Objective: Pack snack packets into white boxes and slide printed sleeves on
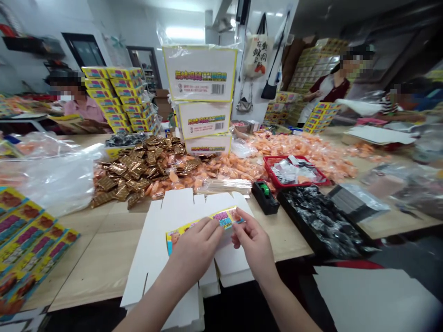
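Note:
In front of me lies a stack of flat white cardboard box blanks [155,240]. Across the top one runs a printed cardboard box panel [223,219], yellow with pink and blue lettering. My left hand [200,240] is closed over the middle of this panel, fingers bent and together, hiding part of it. With thumb and fingers, my right hand [251,235] pinches the panel's right end. The underside of the panel is hidden by both hands.
Brown-gold sachets [134,166] and orange packets [221,168] lie heaped behind. To the right are a tape dispenser [266,197], a red basket [268,163] and a black tray [294,214] of dark packets. White cartons [204,87] stand stacked. Printed boxes [34,249] stand at left. Other people work farther back.

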A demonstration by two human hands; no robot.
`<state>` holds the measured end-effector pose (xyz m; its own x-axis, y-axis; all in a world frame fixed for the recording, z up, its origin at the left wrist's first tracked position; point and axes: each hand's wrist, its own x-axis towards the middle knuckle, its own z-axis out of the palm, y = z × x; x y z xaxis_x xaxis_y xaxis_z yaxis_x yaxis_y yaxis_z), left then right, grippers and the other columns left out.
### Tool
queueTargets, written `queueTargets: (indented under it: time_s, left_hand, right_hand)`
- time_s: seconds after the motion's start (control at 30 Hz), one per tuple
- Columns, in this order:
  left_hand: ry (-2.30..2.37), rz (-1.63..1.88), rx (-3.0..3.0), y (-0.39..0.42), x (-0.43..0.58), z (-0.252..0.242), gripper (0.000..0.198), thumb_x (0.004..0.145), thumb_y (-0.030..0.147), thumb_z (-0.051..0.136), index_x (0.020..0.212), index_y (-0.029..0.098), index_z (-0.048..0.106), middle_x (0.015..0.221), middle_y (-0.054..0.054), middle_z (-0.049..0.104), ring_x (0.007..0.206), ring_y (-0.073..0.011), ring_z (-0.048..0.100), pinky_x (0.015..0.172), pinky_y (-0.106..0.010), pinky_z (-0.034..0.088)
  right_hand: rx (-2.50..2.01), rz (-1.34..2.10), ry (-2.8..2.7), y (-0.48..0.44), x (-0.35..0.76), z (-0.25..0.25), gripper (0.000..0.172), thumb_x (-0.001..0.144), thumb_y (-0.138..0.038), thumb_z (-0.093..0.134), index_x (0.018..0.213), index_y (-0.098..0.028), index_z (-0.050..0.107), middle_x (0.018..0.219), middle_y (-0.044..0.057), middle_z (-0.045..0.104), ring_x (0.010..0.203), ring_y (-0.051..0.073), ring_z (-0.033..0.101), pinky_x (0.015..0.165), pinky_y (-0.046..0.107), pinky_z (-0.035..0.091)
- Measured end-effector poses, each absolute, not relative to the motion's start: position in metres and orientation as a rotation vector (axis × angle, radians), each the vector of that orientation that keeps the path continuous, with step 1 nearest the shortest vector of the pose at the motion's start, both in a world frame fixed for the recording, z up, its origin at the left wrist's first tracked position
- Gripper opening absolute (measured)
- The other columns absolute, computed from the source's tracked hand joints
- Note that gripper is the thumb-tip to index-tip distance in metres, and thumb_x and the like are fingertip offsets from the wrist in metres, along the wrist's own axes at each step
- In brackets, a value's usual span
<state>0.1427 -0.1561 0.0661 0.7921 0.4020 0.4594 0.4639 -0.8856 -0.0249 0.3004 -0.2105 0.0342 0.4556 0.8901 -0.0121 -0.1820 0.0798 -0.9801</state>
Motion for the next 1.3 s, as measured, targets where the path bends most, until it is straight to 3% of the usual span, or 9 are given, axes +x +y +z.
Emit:
queueTargets:
  time_s: [0.23, 0.37, 0.5, 0.67, 0.87, 0.97, 1.07, 1.13, 1.3]
  left_hand:
    - [-0.674, -0.605, -2.871, -0.161, 0.142, 0.071, 0.037, 0.094, 0.017, 0.045, 0.130, 0.024, 0.049, 0.103, -0.008, 0.058, 0.094, -0.0254, 0.056, 0.077, -0.040, 0.053]
    - [-0.869, -0.656, -2.921, -0.157, 0.147, 0.076, 0.033, 0.094, 0.020, 0.047, 0.126, 0.025, 0.054, 0.106, -0.009, 0.056, 0.095, -0.0254, 0.054, 0.076, -0.038, 0.053]
    - [-1.101, -0.762, -2.925, -0.152, 0.161, 0.081, 0.023, 0.095, 0.024, 0.048, 0.112, 0.023, 0.062, 0.119, -0.010, 0.058, 0.103, -0.0275, 0.052, 0.086, -0.044, 0.048]
    - [-1.344, -0.735, -2.896, -0.151, 0.179, 0.083, 0.021, 0.083, 0.036, 0.068, 0.090, 0.018, 0.059, 0.088, -0.005, 0.067, 0.089, -0.0272, 0.050, 0.079, -0.041, 0.047]
    - [-1.209, -0.620, -2.772, -0.156, 0.184, 0.075, 0.025, 0.085, 0.037, 0.065, 0.098, 0.017, 0.059, 0.095, -0.008, 0.066, 0.091, -0.0277, 0.051, 0.080, -0.041, 0.047]
    - [-1.237, -0.464, -2.725, -0.158, 0.182, 0.079, 0.035, 0.081, 0.032, 0.069, 0.111, 0.018, 0.058, 0.105, -0.008, 0.065, 0.097, -0.0291, 0.052, 0.084, -0.042, 0.046]
    - [-1.100, -0.287, -2.822, -0.155, 0.162, 0.089, 0.078, 0.071, 0.034, 0.077, 0.140, 0.022, 0.040, 0.128, -0.010, 0.059, 0.115, -0.0328, 0.049, 0.094, -0.045, 0.041]
    - [-1.069, -0.241, -2.839, -0.148, 0.143, 0.092, 0.092, 0.071, 0.044, 0.075, 0.147, 0.023, 0.029, 0.137, -0.012, 0.053, 0.124, -0.0361, 0.045, 0.098, -0.049, 0.038]
    - [-1.226, -0.042, -2.828, -0.138, 0.114, 0.079, 0.057, 0.092, 0.039, 0.050, 0.144, 0.024, 0.035, 0.102, -0.010, 0.066, 0.085, -0.0288, 0.064, 0.067, -0.037, 0.044]
  right_hand:
    - [-1.260, 0.862, -0.784, -0.212, 0.296, 0.030, 0.055, 0.081, -0.040, 0.067, 0.129, -0.018, 0.051, 0.061, -0.005, 0.056, 0.058, 0.012, 0.054, 0.060, 0.027, 0.048]
    - [-1.251, 0.879, -0.823, -0.215, 0.301, 0.024, 0.057, 0.083, -0.039, 0.065, 0.133, -0.019, 0.046, 0.066, -0.004, 0.060, 0.066, 0.014, 0.058, 0.066, 0.029, 0.049]
    - [-1.225, 0.882, -0.881, -0.222, 0.305, 0.016, 0.058, 0.086, -0.036, 0.062, 0.137, -0.021, 0.040, 0.072, -0.003, 0.063, 0.073, 0.015, 0.060, 0.071, 0.029, 0.048]
    - [-1.210, 0.918, -0.811, -0.220, 0.300, 0.013, 0.063, 0.087, -0.034, 0.060, 0.141, -0.021, 0.030, 0.072, -0.004, 0.061, 0.073, 0.015, 0.060, 0.072, 0.030, 0.047]
    - [-1.281, 1.037, -0.820, -0.228, 0.319, -0.010, 0.077, 0.082, -0.037, 0.064, 0.145, -0.019, 0.023, 0.074, -0.002, 0.066, 0.076, 0.017, 0.063, 0.075, 0.033, 0.048]
    - [-1.486, 0.943, -0.750, -0.243, 0.368, -0.034, 0.079, 0.077, -0.045, 0.066, 0.141, -0.016, 0.030, 0.077, 0.001, 0.066, 0.075, 0.019, 0.062, 0.070, 0.034, 0.051]
    - [-1.679, 0.690, -0.590, -0.243, 0.433, -0.047, 0.070, 0.071, -0.048, 0.067, 0.128, -0.015, 0.044, 0.086, 0.003, 0.062, 0.078, 0.020, 0.060, 0.065, 0.032, 0.052]
    - [-1.762, 0.560, -0.496, -0.227, 0.471, -0.045, 0.058, 0.071, -0.044, 0.068, 0.119, -0.016, 0.051, 0.095, 0.006, 0.061, 0.083, 0.020, 0.059, 0.065, 0.031, 0.052]
    - [-1.868, 0.631, -0.341, -0.157, 0.518, -0.023, 0.026, 0.086, -0.039, 0.060, 0.096, -0.015, 0.061, 0.092, 0.006, 0.063, 0.075, 0.015, 0.058, 0.063, 0.028, 0.049]
